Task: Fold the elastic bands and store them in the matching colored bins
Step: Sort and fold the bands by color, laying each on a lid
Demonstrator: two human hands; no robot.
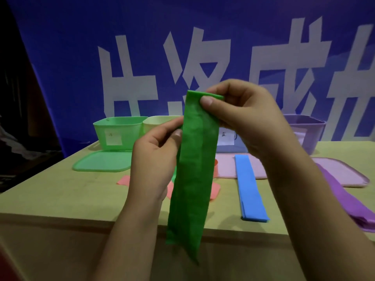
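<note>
Hanging upright, the green band (192, 175) is pinched by the right hand (243, 118) (top edge) and left hand (156, 159) — likely held straight for folding.

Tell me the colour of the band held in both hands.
Green; the band hangs from the right hand and left hand, clearest in the head view.

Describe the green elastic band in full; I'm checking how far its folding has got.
The green elastic band is a wide, flat, matte strip, looking like thin rubbery sheet. It hangs upright in the air above the table's near edge, apparently doubled over at the top, its lower end loose. The right hand pinches the top fold between thumb and fingers; the left hand holds its left edge lower down. It touches nothing else visibly.
</note>
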